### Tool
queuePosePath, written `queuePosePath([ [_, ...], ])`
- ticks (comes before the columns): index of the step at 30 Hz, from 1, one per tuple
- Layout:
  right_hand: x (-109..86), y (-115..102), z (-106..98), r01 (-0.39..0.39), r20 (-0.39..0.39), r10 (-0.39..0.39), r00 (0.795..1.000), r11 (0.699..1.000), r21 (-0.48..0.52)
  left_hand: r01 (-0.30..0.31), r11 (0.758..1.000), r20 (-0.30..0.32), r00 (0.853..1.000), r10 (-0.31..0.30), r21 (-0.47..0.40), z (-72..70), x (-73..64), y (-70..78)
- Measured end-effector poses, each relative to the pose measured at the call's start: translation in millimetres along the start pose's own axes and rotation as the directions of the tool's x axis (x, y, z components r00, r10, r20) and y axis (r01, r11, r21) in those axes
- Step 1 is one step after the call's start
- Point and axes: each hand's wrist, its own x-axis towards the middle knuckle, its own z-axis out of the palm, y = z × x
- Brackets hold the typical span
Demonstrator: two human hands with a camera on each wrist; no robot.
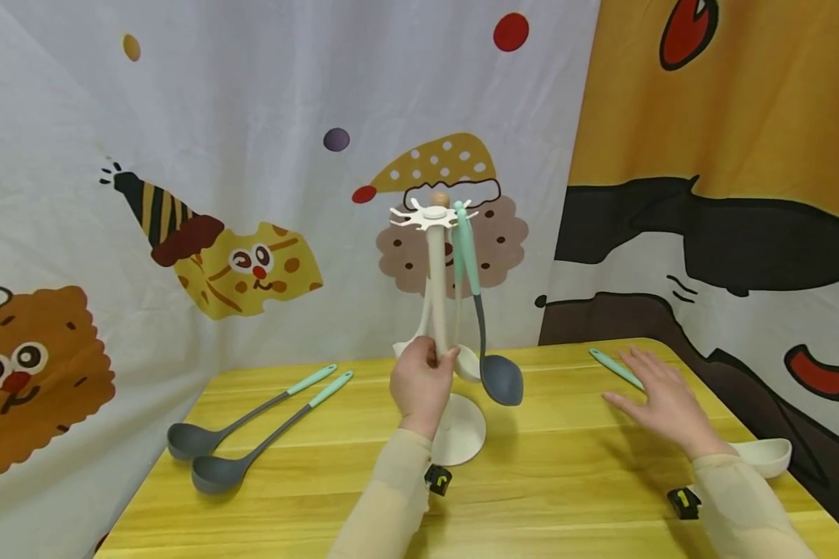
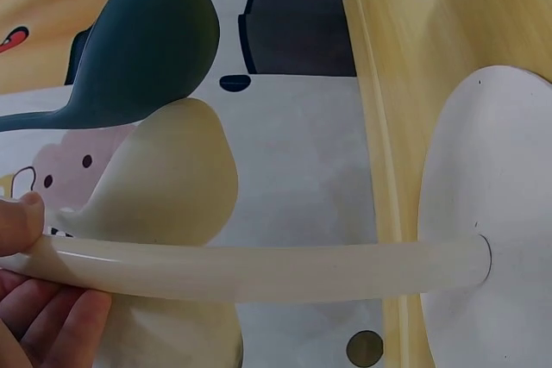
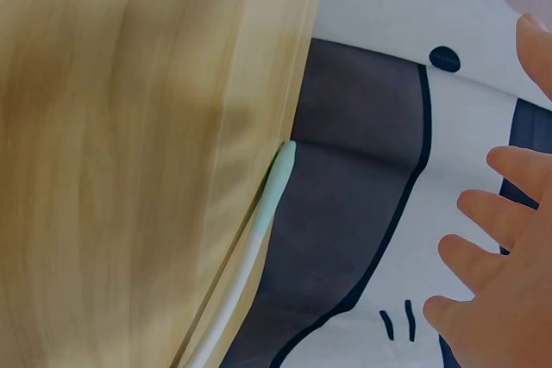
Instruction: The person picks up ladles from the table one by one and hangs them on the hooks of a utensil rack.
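A cream utensil stand [image 1: 436, 272] with a hooked top and a round base [image 1: 468, 435] rises mid-table. My left hand [image 1: 422, 384] grips its pole low down, thumb and fingers around it in the left wrist view. From the hooks hang a dark grey spoon [image 1: 502, 380] with a mint handle and a cream utensil [image 1: 468, 363] beside it; another pale one shows partly behind the pole. My right hand [image 1: 663, 400], fingers spread and holding nothing, hovers over a cream ladle [image 1: 772, 456] with a mint handle [image 3: 276, 180], hiding its middle in the head view.
Two dark grey ladles [image 1: 218, 475] with mint handles lie side by side on the left of the wooden table [image 1: 545, 497]. Behind the table's far edge hangs a cartoon-printed curtain [image 1: 266, 101].
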Motion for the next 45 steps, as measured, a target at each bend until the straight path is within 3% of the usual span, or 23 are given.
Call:
queuePosePath([
  [13, 4.6, 17, -2, -0.022, 0.057, 0.026, 0.998, 0.998, -0.063, -0.008, 1.0, 0.002, 1.0, 0.008, 0.024, -0.7, -1.3, -0.1],
  [20, 3.4, 27, -4, -0.072, 0.123, 0.079, 0.989, 0.996, -0.057, -0.002, 1.0, 0.029, 1.0, 0.001, 0.025, -3.1, -0.8, 1.5],
  [29, -2.2, 44, -4, -0.129, 0.135, 0.14, 0.981, 0.988, -0.086, 0.013, 1.0, 0.053, 0.999, -0.015, 0.022, -3.7, -0.7, 1.3],
  [38, -3.9, 53, -7, -0.206, 0.256, 0.235, 0.938, 0.969, -0.135, 0.01, 1.0, 0.058, 0.998, -0.012, 0.02, -4.0, -0.6, 1.0],
  [45, -4.0, 58, -8, -0.227, 0.29, 0.259, 0.921, 0.964, -0.138, 0.013, 1.0, 0.051, 0.999, -0.014, 0.026, -4.5, -0.3, 0.1],
])
